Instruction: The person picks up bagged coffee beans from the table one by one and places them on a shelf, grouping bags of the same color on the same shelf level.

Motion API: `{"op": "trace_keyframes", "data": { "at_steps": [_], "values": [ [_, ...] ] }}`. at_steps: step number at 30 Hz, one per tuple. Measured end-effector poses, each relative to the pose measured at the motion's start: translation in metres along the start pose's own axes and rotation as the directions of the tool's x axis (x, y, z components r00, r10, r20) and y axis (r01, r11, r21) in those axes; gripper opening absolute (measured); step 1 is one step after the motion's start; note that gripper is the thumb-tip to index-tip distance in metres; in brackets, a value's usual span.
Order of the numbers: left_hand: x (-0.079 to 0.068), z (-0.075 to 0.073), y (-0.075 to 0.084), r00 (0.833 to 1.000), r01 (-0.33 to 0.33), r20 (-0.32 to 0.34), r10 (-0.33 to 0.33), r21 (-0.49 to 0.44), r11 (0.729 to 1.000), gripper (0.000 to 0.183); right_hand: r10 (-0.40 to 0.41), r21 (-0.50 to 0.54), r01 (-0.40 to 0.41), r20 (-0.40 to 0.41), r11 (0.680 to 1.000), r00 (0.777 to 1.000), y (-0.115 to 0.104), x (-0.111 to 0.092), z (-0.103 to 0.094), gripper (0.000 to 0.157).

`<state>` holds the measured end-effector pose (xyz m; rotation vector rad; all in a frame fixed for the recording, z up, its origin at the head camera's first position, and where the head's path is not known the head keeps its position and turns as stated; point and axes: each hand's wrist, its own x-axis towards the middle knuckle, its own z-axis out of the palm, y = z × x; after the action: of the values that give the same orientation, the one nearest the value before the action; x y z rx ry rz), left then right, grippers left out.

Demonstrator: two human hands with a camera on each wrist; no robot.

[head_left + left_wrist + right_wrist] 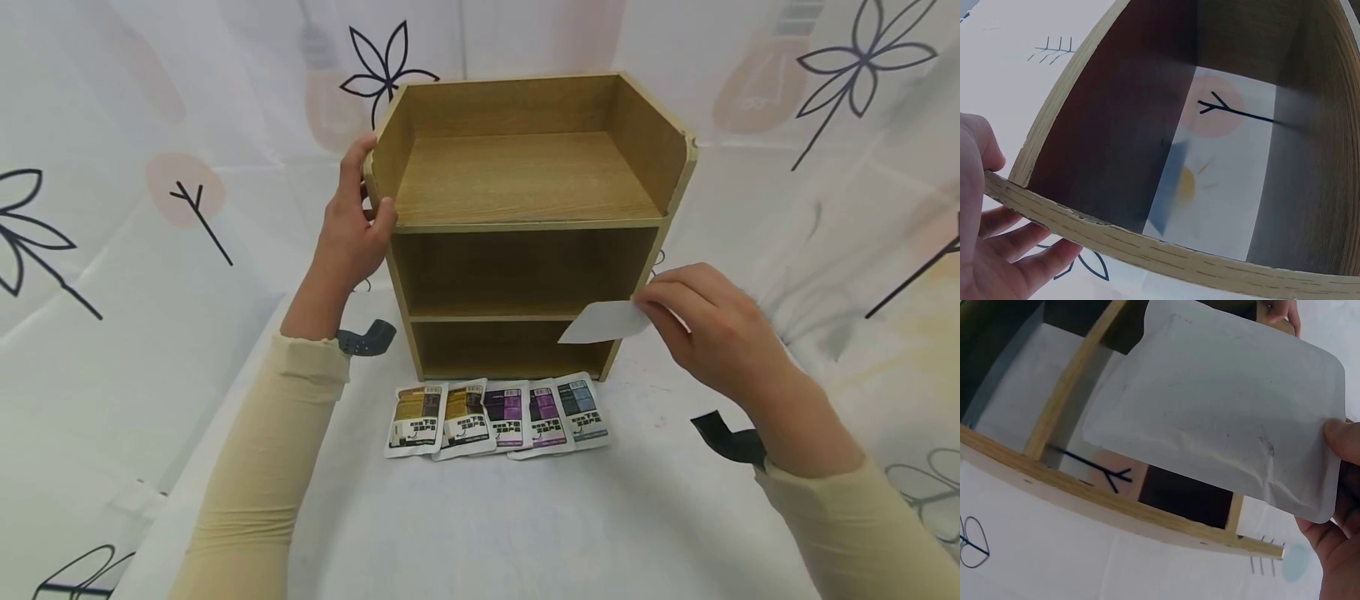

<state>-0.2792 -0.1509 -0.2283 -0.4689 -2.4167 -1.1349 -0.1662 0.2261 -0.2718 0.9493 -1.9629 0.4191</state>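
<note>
A small wooden shelf (525, 179) with an open top tray and two compartments below stands upright in the head view. My left hand (356, 225) grips its upper left side panel, thumb on the inner side and fingers outside; the left wrist view shows the panel edge (1122, 240) in that grasp. With thumb and fingertips my right hand (708, 329) pinches one edge of a flat white pouch (606, 322), held before the lower right compartments. In the right wrist view the pouch (1222, 406) shows its plain, slightly creased side; its other face is hidden.
At the shelf's foot several printed pouches lie in an overlapping row: yellow pouches (416, 419) left, purple pouches (510, 417) in the middle and a blue-grey pouch (582, 411) right. White cloth (480, 525) covers the table, and a patterned white sheet (247, 100) hangs behind.
</note>
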Motion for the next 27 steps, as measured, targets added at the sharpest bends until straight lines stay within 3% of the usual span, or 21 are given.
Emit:
{"op": "trace_keyframes", "data": {
  "at_steps": [7, 14, 27],
  "values": [
    [0.0, 0.001, 0.0, 1.0, 0.002, -0.002, -0.002, -0.002, 1.0, 0.061, 0.015, -0.02, -0.015, -0.026, 1.0, 1.0, 0.001, 0.011, -0.008, 0.036],
    [0.0, 0.001, -0.001, 1.0, 0.001, -0.005, -0.001, -0.003, 1.0, 0.061, 0.012, -0.017, -0.012, -0.053, 1.0, 0.999, 0.0, 0.023, -0.014, 0.01],
    [0.0, 0.001, -0.001, 1.0, -0.004, -0.009, 0.004, -0.002, 1.0, 0.061, 0.035, -0.017, -0.038, -0.166, 0.999, 0.986, -0.002, 0.048, -0.017, 0.012]
  ]
}}
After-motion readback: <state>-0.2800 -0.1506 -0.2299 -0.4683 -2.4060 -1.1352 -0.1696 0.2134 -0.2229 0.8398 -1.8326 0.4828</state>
